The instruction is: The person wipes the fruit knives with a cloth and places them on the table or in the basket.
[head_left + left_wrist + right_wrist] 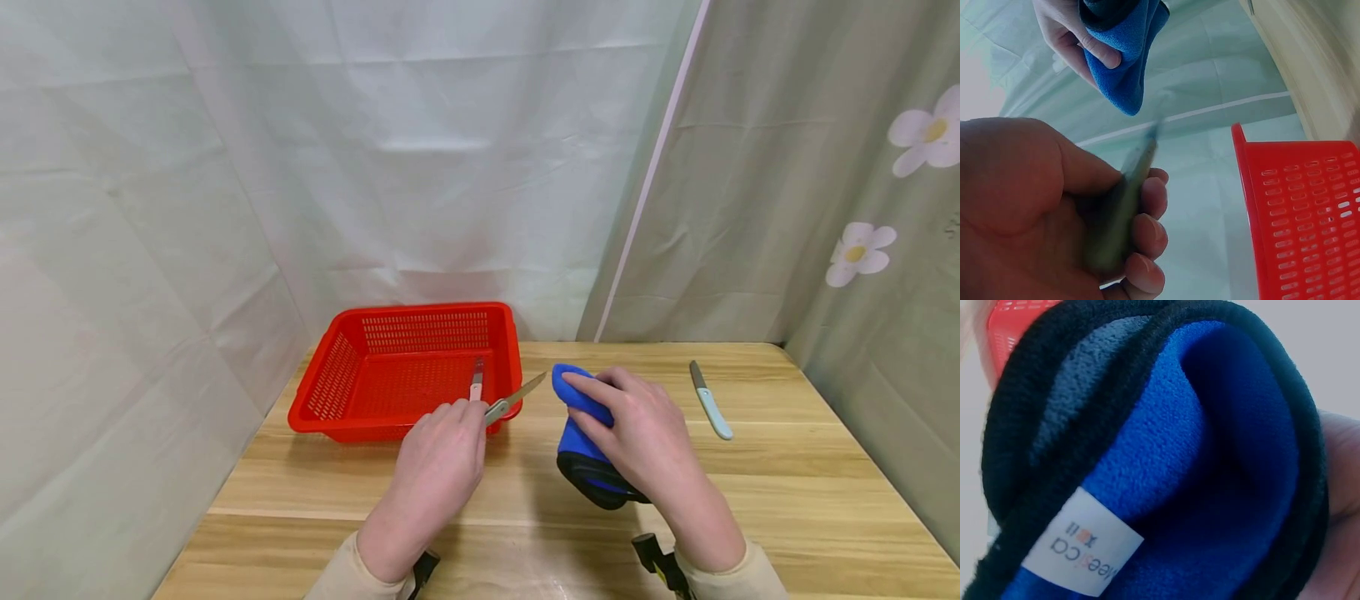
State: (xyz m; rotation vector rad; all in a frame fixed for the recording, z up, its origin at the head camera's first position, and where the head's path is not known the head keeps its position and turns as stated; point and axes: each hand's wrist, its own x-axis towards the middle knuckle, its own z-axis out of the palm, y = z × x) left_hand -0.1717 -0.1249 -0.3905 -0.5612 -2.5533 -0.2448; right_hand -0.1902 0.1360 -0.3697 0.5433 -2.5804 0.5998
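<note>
My left hand (442, 458) grips the knife (498, 411), my right hand (645, 429) pinches the blue cloth (581, 439) | knife near red basket (420, 307), tip clothward | risk: hasty contact could cut me through thin folds

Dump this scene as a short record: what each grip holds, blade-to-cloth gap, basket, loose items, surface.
left grip: holds green-handled knife, blade pointing toward the cloth
right grip: holds blue cloth with black edging
cloth label: white, printed, seen in right wrist view
blade to cloth: close, narrow gap in head view
red basket: contains pale-handled utensil, likely a knife
loose item: blue-handled knife, lying right of the cloth
surface: wood-grain table
</note>
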